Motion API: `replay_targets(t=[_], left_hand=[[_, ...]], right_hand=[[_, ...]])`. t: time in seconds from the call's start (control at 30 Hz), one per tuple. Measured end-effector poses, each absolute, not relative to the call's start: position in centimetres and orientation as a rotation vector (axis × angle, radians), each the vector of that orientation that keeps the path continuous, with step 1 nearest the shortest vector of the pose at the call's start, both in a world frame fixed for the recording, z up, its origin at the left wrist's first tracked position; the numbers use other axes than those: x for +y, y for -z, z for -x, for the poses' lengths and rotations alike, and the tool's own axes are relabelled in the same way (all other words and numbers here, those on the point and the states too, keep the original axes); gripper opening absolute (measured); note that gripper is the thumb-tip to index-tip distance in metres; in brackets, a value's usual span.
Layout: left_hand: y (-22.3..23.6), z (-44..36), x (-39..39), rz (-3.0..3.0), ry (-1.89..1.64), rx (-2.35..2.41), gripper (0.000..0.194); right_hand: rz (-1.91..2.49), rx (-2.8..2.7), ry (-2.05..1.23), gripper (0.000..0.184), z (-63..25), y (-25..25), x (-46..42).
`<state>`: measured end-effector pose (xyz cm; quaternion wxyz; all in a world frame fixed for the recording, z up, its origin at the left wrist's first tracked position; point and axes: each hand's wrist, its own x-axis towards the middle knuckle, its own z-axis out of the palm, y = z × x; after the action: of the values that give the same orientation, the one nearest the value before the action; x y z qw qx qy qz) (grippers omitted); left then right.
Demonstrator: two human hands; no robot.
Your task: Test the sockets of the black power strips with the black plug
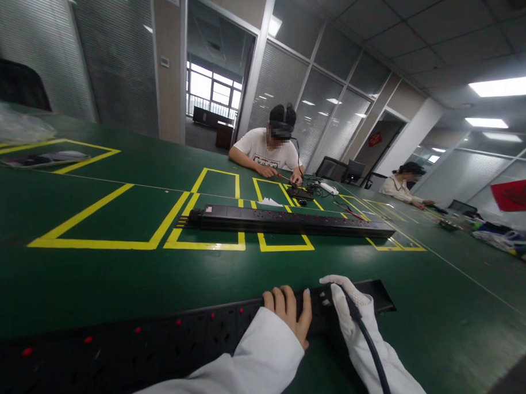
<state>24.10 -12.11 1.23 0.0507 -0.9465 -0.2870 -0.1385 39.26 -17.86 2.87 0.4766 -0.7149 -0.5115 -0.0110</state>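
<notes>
A long black power strip [198, 331] with red indicator lights along its sockets lies on the table in front of me, running off to the lower left. My left hand [288, 314], bare below a white sleeve, grips it near its right end, fingers curled over the top. Close by, my right hand [353, 309] in a white glove closes around a black plug at that end. The plug itself is mostly hidden by the glove. From it a black cable [372, 348] hangs down over the hand toward me. I cannot tell whether the plug sits fully in the strip.
A second long power strip [290, 221] lies farther back across yellow tape outlines on the green table [162, 281]. Opposite, a person [270, 153] handles small parts and cables. Another person [403, 183] works at the far right. Plastic wrap [16, 122] lies back left.
</notes>
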Motion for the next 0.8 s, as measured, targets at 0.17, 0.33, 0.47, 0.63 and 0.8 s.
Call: replay_targets(t=[0.17,0.33,0.47,0.63,0.8], left_hand=[[-1.3,-24.0,-12.1,2.88,0.427,-0.866,0.074],[-1.3,-23.9,-12.1,2.885,0.426,-0.84,0.072],[-1.2,-23.9,-12.0,2.889,0.423,-0.825,0.069],[-0.8,-24.0,-11.9,2.891,0.42,-0.82,0.071],[-0.5,-24.1,-11.8,2.891,0.422,-0.831,0.073]], right_hand=[[1.62,-1.049,0.023,0.036,-39.3,-3.8,-18.1],[1.575,-0.972,-0.023,0.036,-42.4,-4.3,-18.8],[1.627,-1.039,0.007,0.03,-43.8,-4.4,-19.7],[1.814,-1.049,-0.019,0.028,-41.4,-4.5,-21.6],[1.791,-1.096,-0.275,0.026,-39.8,-4.6,-22.4]])
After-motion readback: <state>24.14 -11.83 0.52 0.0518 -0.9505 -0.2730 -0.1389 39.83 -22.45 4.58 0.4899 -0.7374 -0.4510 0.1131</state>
